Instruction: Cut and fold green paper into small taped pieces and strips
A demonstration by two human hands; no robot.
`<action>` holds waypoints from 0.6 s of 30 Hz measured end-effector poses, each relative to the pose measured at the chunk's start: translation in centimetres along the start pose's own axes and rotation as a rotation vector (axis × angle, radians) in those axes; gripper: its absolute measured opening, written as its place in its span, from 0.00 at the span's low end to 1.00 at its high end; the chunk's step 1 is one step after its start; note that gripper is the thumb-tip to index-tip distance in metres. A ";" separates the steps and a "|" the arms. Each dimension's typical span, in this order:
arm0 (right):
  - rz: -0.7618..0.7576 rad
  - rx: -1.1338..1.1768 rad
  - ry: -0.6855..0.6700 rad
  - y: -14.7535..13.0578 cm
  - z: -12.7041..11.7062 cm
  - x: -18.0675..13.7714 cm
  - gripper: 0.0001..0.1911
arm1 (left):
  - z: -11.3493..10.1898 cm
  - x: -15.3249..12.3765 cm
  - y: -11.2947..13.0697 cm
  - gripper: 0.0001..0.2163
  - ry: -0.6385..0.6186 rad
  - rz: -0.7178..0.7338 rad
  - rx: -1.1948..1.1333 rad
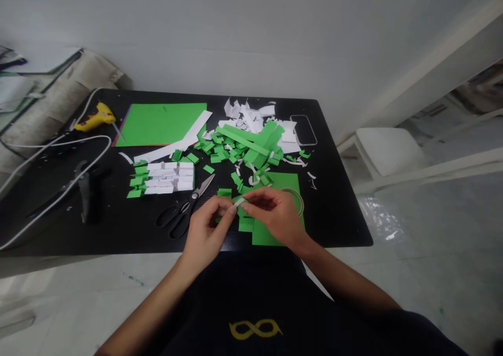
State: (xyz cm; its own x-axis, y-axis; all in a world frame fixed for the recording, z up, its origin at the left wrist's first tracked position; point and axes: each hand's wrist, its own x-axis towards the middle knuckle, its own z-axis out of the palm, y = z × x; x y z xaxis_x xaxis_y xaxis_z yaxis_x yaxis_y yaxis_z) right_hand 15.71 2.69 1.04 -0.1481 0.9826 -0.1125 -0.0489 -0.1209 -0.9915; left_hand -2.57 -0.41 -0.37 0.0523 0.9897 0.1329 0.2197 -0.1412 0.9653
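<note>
At the near edge of the counter (118,230), right of the scissors (184,209), the left hand (206,230) and right hand (275,214) each pinch an end of a small white strip (239,202) above a green sheet (271,235), seemingly bending it, which calls for a light, steady grip.

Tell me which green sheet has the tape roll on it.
The smaller green sheet by the right hand, tape roll at its right edge; the larger sheet has none.
</note>
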 end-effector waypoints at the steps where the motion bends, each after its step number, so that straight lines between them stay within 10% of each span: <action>1: 0.002 0.001 -0.004 0.0 0.0 0.0 0.11 | 0.0 0.0 0.0 0.08 0.001 0.001 0.000; 18: -0.022 -0.031 -0.021 0.0 0.1 -0.2 0.12 | 0.0 -0.1 0.1 0.08 0.012 0.047 0.083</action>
State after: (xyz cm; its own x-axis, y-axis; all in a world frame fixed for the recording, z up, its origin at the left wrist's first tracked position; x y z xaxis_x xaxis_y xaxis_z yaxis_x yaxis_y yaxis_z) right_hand 15.64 2.54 1.11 -0.1680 0.9817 -0.0900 -0.0219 -0.0950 -0.9952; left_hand -2.57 -0.53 -0.27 0.0523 0.9822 0.1805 0.2973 -0.1879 0.9361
